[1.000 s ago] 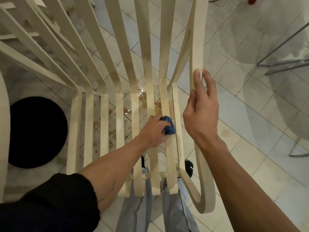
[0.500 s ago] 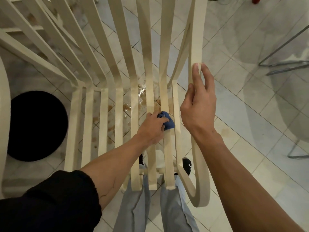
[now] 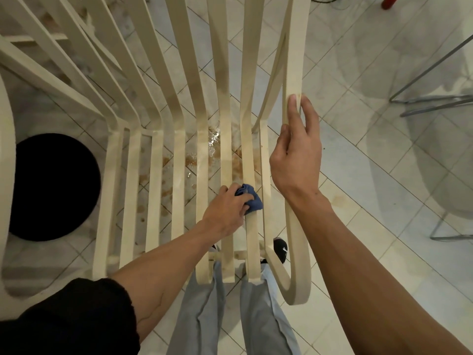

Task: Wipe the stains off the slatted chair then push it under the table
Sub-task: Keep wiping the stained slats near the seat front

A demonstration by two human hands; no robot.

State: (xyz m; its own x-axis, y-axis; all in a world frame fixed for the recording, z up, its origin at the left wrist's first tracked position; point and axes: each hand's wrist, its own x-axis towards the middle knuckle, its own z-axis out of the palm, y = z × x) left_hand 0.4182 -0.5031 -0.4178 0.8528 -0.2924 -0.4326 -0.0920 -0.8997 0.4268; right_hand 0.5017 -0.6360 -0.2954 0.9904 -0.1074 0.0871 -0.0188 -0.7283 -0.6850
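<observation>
Here, blue cloth (image 3: 252, 198) in left hand (image 3: 226, 213) grip, seemingly against slatted chair (image 3: 179, 175)

Pale blue trousers (image 3: 202, 319), black sleeve (image 3: 66, 319) bunched at the forearm left of the trousers, left hand (image 3: 225, 211) and right hand (image 3: 297, 160) bare, black shoe (image 3: 280, 248) with white mark just above the trousers
</observation>
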